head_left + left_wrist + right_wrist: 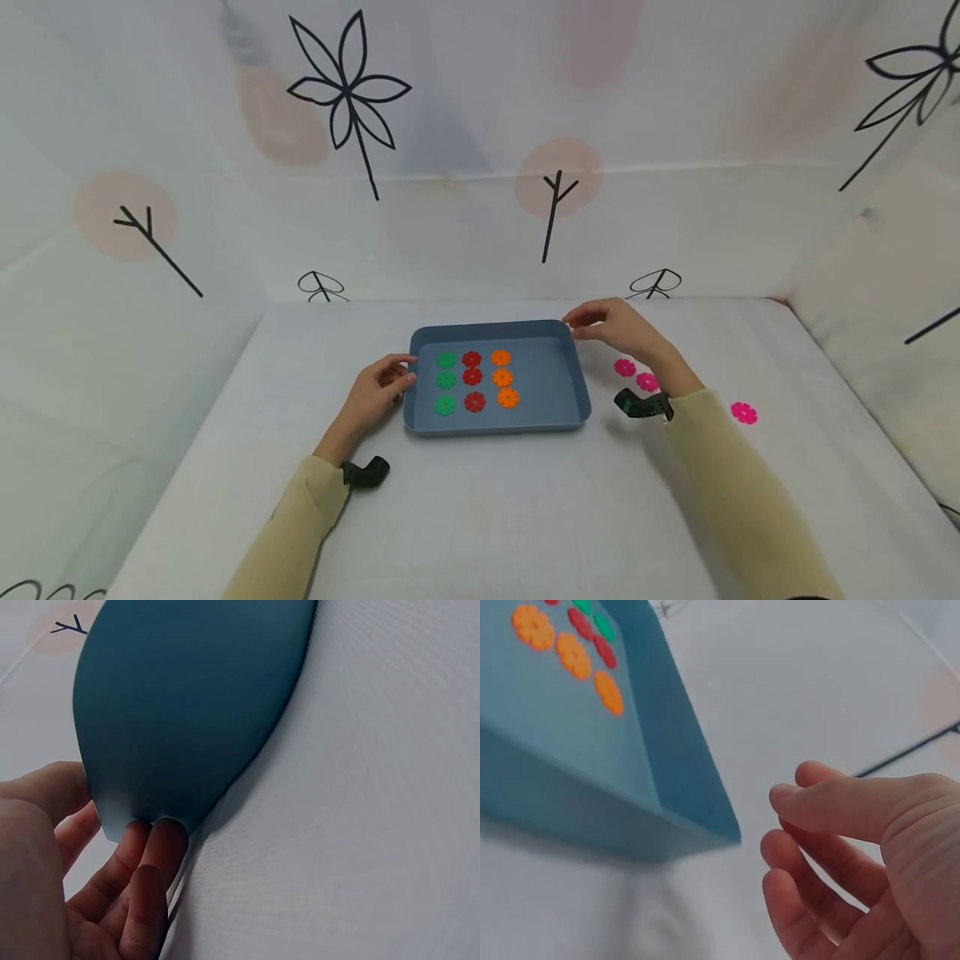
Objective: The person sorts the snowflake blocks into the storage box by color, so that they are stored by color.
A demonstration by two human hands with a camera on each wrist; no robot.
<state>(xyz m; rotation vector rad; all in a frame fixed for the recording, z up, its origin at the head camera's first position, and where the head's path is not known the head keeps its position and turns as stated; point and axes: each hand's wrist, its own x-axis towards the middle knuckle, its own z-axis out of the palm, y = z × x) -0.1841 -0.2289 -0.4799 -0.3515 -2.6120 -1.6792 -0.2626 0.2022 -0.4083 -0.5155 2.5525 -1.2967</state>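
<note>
A blue-grey tray [547, 379] has its left end in my left hand [372, 390], whose fingertips hold the rim and outer wall. In the left wrist view, several fingers [166, 844] press against the tray's outside. Flower-shaped discs lie in the tray in three columns: green [446, 380], red [472, 377] and orange [502, 377]. My right hand [618, 325] is by the far right corner, fingers bent loosely with nothing visible in them. The right wrist view shows a gap between these fingertips and the tray corner [720, 825].
Pink flower-shaped discs lie on the white table right of the tray: one [625, 367] near the right hand, another [647, 382] partly behind the wrist, a third [744, 413] farther right. A white cloth backdrop [450, 242] with drawn plants rises behind the table.
</note>
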